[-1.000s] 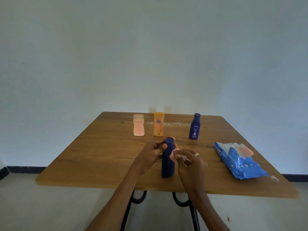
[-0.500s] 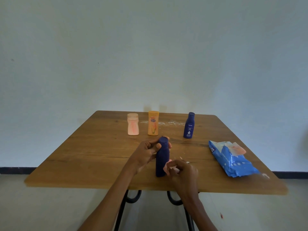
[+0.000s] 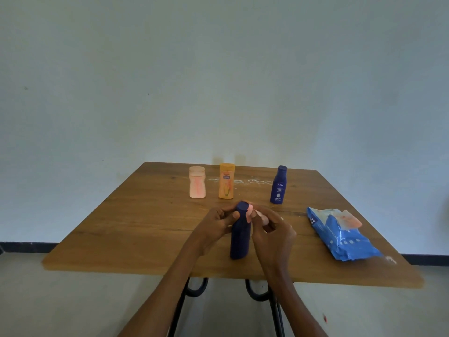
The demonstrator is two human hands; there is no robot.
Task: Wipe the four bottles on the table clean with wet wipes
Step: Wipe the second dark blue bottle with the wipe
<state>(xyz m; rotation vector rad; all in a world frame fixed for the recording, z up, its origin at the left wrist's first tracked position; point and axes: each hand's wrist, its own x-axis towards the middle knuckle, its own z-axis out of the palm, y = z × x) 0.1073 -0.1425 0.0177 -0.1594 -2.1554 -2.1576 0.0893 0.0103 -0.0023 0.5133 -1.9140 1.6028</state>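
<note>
Left hand [image 3: 215, 226] is gripping the neck of the upright dark blue plastic bottle [image 3: 240, 235] standing near the wooden table's [image 3: 136, 227] 6 o'clock edge. Right hand [image 3: 273, 231] is pinching a pale pink wet wipe [image 3: 250, 211] against the cap. At 3 o'clock, a blue wipes pack [image 3: 345, 239] is lying flat.

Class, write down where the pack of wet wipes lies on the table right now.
In the head view, the wipes pack lies flat at the table's right side, near the front edge, right of the right hand and nearer than the upright blue bottle.
</note>
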